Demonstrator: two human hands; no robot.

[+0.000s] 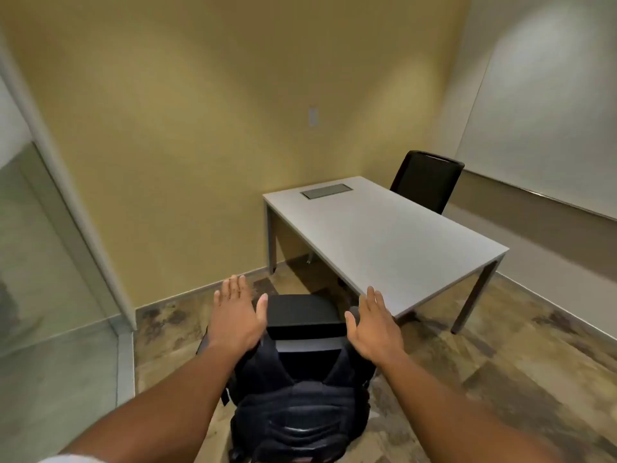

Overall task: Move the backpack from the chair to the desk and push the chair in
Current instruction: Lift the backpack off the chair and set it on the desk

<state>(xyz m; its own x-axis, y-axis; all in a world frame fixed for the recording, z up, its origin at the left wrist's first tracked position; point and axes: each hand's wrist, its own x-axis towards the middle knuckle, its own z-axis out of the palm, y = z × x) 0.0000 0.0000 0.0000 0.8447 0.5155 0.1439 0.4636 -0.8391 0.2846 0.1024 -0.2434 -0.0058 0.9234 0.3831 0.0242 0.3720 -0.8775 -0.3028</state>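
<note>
A black backpack (297, 406) lies on a black chair (300, 315) directly below me, its padded back and straps facing up. The chair stands on the floor just short of the near corner of the grey desk (394, 242). My left hand (235, 317) hovers with fingers spread over the left side of the chair and the top of the backpack. My right hand (374, 324) is spread the same way over the right side. Neither hand grips anything. The chair's seat and base are hidden under the backpack.
A second black chair (425, 180) is pushed in at the desk's far side. A grey cable hatch (325, 191) sits in the desktop near the yellow wall. A glass partition (50, 262) runs along the left. A whiteboard (551, 128) covers the right wall.
</note>
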